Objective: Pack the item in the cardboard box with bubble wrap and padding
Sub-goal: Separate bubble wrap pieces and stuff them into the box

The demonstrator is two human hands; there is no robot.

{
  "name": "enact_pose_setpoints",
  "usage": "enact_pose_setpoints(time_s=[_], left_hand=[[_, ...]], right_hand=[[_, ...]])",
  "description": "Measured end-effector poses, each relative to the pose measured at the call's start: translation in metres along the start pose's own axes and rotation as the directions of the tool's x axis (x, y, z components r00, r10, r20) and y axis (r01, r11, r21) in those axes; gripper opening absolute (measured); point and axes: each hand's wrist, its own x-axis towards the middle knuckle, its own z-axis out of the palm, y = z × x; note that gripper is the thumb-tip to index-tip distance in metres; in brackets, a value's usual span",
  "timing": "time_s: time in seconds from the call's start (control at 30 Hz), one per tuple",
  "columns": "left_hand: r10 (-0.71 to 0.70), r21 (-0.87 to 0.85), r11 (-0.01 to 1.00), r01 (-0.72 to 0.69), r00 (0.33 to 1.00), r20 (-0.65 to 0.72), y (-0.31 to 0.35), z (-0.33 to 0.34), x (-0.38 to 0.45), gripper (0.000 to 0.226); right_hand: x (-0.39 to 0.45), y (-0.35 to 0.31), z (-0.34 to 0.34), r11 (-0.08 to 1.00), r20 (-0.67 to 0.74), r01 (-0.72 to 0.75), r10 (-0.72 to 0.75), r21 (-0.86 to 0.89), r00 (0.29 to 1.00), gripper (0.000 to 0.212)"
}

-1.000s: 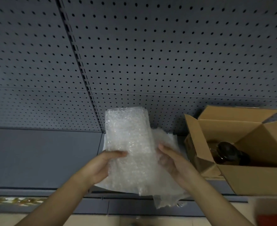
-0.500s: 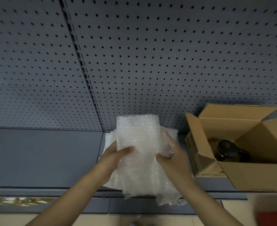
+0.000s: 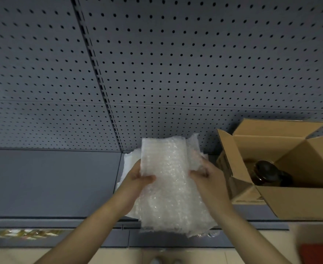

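Observation:
A folded sheet of clear bubble wrap [image 3: 168, 180] stands upright in front of me over the grey shelf [image 3: 52, 180]. My left hand [image 3: 136, 180] grips its left edge, thumb on the front. My right hand [image 3: 204, 178] grips the right edge, fingers curled round the wrap. More white wrap or padding [image 3: 128, 161] lies behind it on the shelf. An open cardboard box [image 3: 297, 201] stands to the right with its flaps up. Inside lies a dark brown jar with a black lid [image 3: 267, 174].
A grey pegboard wall [image 3: 176, 63] rises behind the shelf. The shelf's front edge [image 3: 61, 221] runs across below my forearms. Something red [image 3: 318, 254] shows at the bottom right corner. A gold-patterned strip [image 3: 23, 233] lies at the lower left.
The bubble wrap has shifted to the right and lower. My right hand has closed round its right edge, and both hands hold it more tightly.

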Motion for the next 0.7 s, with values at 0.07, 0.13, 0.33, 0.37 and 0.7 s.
enact_pose_setpoints(time_s=[0.07,0.13,0.33,0.37,0.7], left_hand=[[0.030,0.035,0.999,-0.029,0.999,-0.024,0.000,0.006,0.000,0.047],[0.071,0.063,0.996,-0.068,0.996,-0.055,0.002,0.010,0.000,0.046],[0.153,0.100,0.984,-0.149,0.988,-0.033,0.006,0.015,-0.004,0.047],[0.153,0.079,0.985,-0.151,0.988,-0.018,0.006,0.015,-0.004,0.045],[0.084,0.026,0.996,-0.085,0.996,0.042,0.000,0.007,0.001,0.054]], right_hand=[[-0.006,-0.001,0.010,0.979,0.009,0.110,-0.110,-0.171,0.994,0.058],[-0.008,0.001,0.018,0.922,0.040,0.166,-0.162,-0.349,0.986,0.060],[-0.010,-0.004,0.035,0.923,0.215,0.158,-0.085,-0.352,0.973,0.073],[-0.011,-0.007,0.037,0.939,0.261,0.134,-0.050,-0.316,0.964,0.075],[0.000,-0.006,0.034,0.996,0.332,-0.086,0.090,-0.026,0.939,0.050]])
